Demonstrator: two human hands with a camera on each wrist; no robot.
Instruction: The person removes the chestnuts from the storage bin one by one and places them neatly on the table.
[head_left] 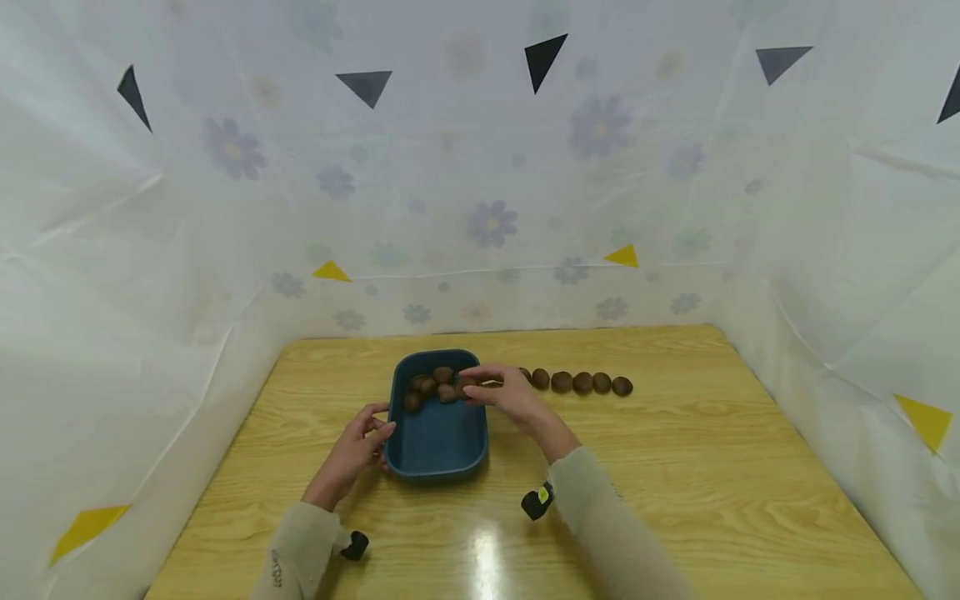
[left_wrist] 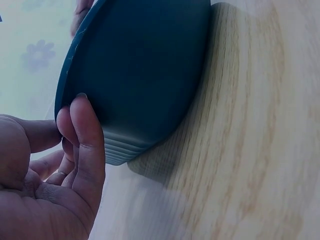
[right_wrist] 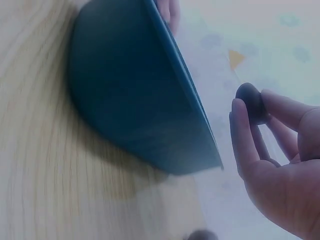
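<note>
A dark blue rectangular plastic bin (head_left: 438,446) stands on the table, with several brown chestnuts (head_left: 428,387) gathered toward its far end. At the bin's left side, my left hand (head_left: 352,454) pinches the rim between thumb and fingers; the left wrist view shows this hand (left_wrist: 75,165) close up on the edge. My right hand (head_left: 513,396) is over the bin's far right side. Between its thumb and fingertips it pinches one chestnut (right_wrist: 251,103), held above rim height in the right wrist view. Inside the bin is hidden from both wrist views.
To the right of the bin, several more chestnuts (head_left: 582,382) lie in a row on the wooden table (head_left: 675,483). White flowered sheeting (head_left: 487,167) encloses the table at the back and sides. Black wrist cameras (head_left: 537,502) sit under both forearms.
</note>
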